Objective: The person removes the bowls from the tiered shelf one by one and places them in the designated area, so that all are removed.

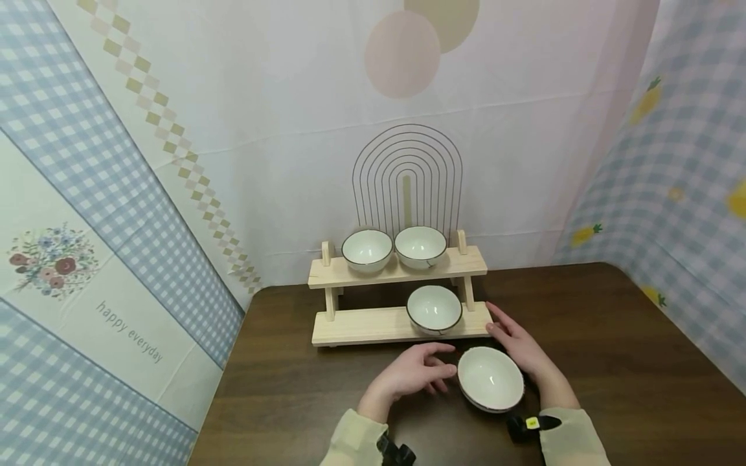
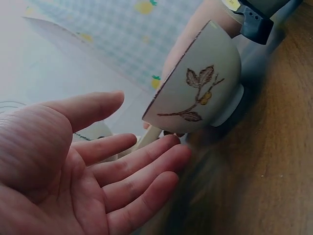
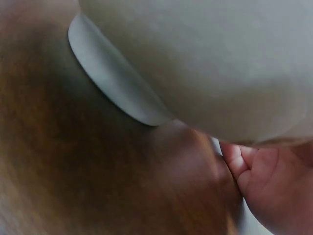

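Note:
A white bowl with a dark rim stands on the brown table in front of a two-tier wooden rack. Its outside bears a leaf-and-berry branch in the left wrist view. To the left of this bowl is my left hand, fingers loosely spread, palm bare in its own view. My right hand reaches past the bowl's right side, its fingertips at the right end of the rack's lower shelf; firm contact is unclear. The bowl's underside hides part of the right hand in the right wrist view.
Two similar bowls, one left and one right, stand on the upper shelf. Another bowl sits right of centre on the lower shelf. Behind the table hangs a pale patterned cloth, with checked cloth at both sides.

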The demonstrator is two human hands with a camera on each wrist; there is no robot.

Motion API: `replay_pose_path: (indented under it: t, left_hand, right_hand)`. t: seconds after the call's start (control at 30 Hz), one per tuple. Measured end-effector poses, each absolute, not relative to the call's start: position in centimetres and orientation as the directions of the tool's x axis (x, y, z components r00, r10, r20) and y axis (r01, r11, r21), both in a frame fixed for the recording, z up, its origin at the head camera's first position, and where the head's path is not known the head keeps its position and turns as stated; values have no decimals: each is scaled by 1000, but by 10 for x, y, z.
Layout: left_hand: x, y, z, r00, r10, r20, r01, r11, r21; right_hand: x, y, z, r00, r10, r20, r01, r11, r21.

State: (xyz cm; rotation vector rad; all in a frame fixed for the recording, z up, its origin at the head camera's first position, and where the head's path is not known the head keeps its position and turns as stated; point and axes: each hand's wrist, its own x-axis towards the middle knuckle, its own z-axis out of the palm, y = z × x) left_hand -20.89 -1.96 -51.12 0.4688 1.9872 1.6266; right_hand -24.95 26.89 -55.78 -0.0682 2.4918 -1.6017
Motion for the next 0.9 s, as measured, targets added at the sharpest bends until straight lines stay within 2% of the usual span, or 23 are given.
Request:
replay_pose_path:
  t: [0.43,0.7,0.9]
  left_hand:
    - [-211,-25,-500,-859,507,-71,32,192,981]
    - [-208,-25,-495,-832,555,-13,156,257,954]
    - [-208,-27,-492,-863,505,4,153,254,955]
  right_hand:
    - [-249,270,-555,-983,-141,-117,47,425,-904]
    - [-248,270,-556,-983,-142,-119,48,425,-904]
    - [-248,268,-555,-983,-142,-115,45,419,-907]
